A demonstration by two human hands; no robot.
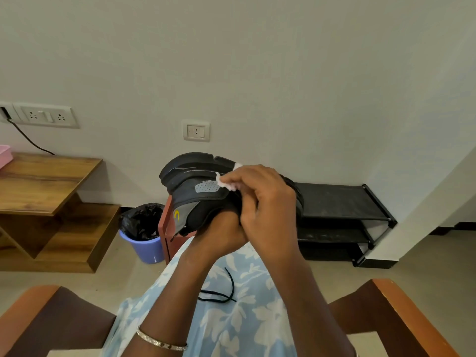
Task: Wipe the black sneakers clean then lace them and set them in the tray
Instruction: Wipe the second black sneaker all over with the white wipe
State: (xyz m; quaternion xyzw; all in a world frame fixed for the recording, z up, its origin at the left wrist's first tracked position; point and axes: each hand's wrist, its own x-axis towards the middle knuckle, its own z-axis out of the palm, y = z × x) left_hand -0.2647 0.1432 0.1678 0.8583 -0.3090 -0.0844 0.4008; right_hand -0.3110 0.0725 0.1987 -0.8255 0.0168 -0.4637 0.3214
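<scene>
We hold the shoe (195, 181) up in the middle, sole up. It lies long from 9 to 3 o'clock, with the heel at 9. Our left hand (221, 233) grips it from below, at 6. Our right hand (265, 202), at 3, pinches a white wipe (225, 182) on its side.

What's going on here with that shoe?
A seated person is wiping a black sneaker. The left hand holds it up with the sole uppermost, while the right hand presses a white wipe against its side. A loose black lace lies on the lap, so lacing seems not yet done. A pink tray sits on the table at the left.
</scene>
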